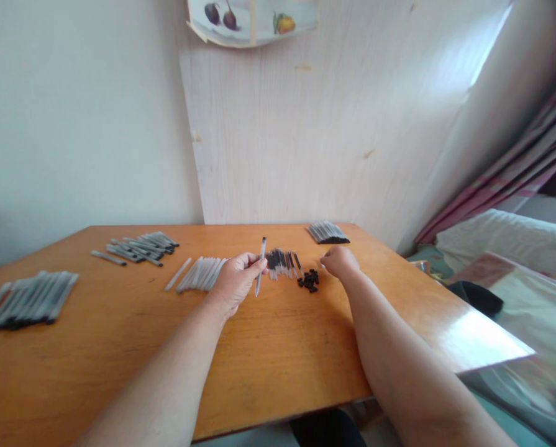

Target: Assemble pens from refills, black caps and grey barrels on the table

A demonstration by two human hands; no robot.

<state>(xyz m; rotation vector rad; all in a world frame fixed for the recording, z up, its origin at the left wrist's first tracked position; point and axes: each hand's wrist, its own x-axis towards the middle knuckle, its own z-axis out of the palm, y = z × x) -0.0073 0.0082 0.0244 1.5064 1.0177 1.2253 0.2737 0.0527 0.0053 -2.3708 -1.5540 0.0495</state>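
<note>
Forearms (175,366); pen (263,249) in left hand (235,278)

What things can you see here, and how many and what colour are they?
Pen: one, whitish with dark top, in left hand
Tubes: many, whitish, beside left hand
Refills: many, black and pale, between the hands
Small pieces: many, black, near refills
Back-right pens: many, pale with black ends, table
Back-left pens: many, pale with dark ends, table
Front-left pens: many, pale with dark ends, one reddish stripe, table
Table: one, orange-brown, centre
Picture sheet: one, whitish, upper panel
Panel: one, pale, behind table
Wall: pale, left
Curtain: one, pink and grey, right
Bedding: uncountable, whitish, right
Dark object: one, black, beyond table's right edge
Left hand: one, bare, holding pen
Right hand: one, bare, right of small pieces; grip unclear
</note>
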